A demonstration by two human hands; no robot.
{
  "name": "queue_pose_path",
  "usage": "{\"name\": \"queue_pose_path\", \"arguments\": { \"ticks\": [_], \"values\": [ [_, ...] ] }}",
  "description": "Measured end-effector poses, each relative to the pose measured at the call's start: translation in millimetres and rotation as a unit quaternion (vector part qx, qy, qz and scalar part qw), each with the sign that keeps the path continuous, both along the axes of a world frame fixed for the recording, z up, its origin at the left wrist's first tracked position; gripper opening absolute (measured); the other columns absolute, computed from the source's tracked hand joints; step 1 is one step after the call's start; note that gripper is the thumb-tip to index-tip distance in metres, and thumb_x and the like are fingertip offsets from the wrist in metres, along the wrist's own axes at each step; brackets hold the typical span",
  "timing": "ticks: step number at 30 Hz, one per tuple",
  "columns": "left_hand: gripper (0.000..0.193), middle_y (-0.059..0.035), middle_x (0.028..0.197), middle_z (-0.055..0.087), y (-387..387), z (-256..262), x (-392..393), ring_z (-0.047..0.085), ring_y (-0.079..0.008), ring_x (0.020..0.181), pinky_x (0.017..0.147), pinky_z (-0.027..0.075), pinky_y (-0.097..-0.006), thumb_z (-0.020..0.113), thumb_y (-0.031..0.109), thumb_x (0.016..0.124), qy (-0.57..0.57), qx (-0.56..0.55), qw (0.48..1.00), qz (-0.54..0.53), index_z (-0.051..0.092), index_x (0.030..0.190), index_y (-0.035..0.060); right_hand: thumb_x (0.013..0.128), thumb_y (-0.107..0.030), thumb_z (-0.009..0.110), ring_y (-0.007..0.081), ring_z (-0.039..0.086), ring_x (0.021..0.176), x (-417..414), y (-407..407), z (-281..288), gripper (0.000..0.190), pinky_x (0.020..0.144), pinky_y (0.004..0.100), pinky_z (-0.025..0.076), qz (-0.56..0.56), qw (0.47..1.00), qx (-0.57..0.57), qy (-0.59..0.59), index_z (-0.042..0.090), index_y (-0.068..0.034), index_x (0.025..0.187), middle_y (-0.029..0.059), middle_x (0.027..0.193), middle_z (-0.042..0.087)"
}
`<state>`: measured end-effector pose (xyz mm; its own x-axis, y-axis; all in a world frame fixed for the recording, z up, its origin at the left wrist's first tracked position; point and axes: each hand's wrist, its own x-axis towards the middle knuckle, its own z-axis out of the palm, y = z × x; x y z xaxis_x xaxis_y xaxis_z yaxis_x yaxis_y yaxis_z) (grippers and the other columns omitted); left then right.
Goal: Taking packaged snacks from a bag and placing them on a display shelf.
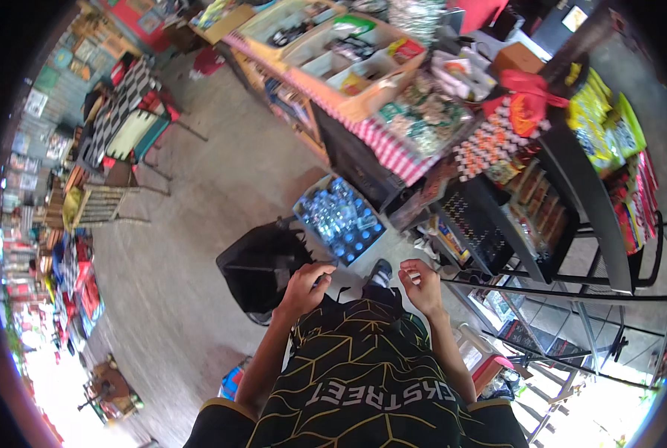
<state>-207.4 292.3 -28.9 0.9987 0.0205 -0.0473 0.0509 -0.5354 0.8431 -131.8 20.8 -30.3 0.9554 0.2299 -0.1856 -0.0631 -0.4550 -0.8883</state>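
My left hand (305, 287) is held in front of my waist, its fingers loosely curled and the thumb apart from them. Level with it on the other side, my right hand (423, 284) is half curled, with a gap between thumb and fingers. I see nothing in either hand. Beyond them on the concrete floor stands a shallow blue crate (318, 187) packed with clear plastic bottles (333, 215), many with blue caps. A bulky black object (260, 266), perhaps a seat or a bag, is beside my left hand. One shoe (381, 270) shows between my hands.
Ahead, a counter with a red checked cloth (386, 151) bears a divided orange bin (356, 106) of packets. Black metal shelving (580, 196) with snack packs is close on my right. A checkered table (126, 95) and a wooden chair (106, 201) stand at left.
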Motion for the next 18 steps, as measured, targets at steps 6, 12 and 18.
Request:
{"name": "queue_pose_path", "arguments": {
  "ticks": [6, 12, 18],
  "values": [
    [0.031, -0.0187, 0.099, 0.066, 80, -57, -77, 0.064, -0.0322, 0.093, 0.081, 0.05, -0.0381, 0.054, 0.009, 0.078, 0.113, -0.063, 0.99, 0.048, 0.063, 0.106, 0.0015, 0.082, -0.009, 0.066, 0.0175, 0.066, 0.083, -38, 76, -82, 0.019, 0.072, 0.031, 0.053, 0.124, 0.988, -0.028, 0.084, 0.061, -0.001, 0.098, 0.0105, 0.09, 0.068],
    [0.032, -0.0178, 0.093, 0.067, 145, -123, -137, 0.066, -0.0316, 0.088, 0.077, 0.052, -0.0377, 0.056, 0.015, 0.078, 0.208, -0.036, 0.971, 0.116, 0.063, 0.106, 0.0013, 0.081, -0.016, 0.065, 0.0223, 0.066, 0.089, -90, 153, -133, 0.027, 0.077, 0.0331, 0.052, 0.181, 0.956, -0.088, 0.213, 0.06, 0.0, 0.102, 0.0142, 0.095, 0.067],
    [0.024, -0.0164, 0.09, 0.067, 191, -223, -172, 0.064, -0.0344, 0.085, 0.073, 0.051, -0.0426, 0.057, 0.02, 0.079, 0.302, 0.042, 0.95, 0.071, 0.065, 0.097, 0.0069, 0.082, -0.018, 0.064, 0.0237, 0.066, 0.092, -136, 231, -192, 0.028, 0.081, 0.0331, 0.051, 0.177, 0.946, -0.086, 0.258, 0.06, -0.001, 0.104, 0.0151, 0.098, 0.067]
  ]
}}
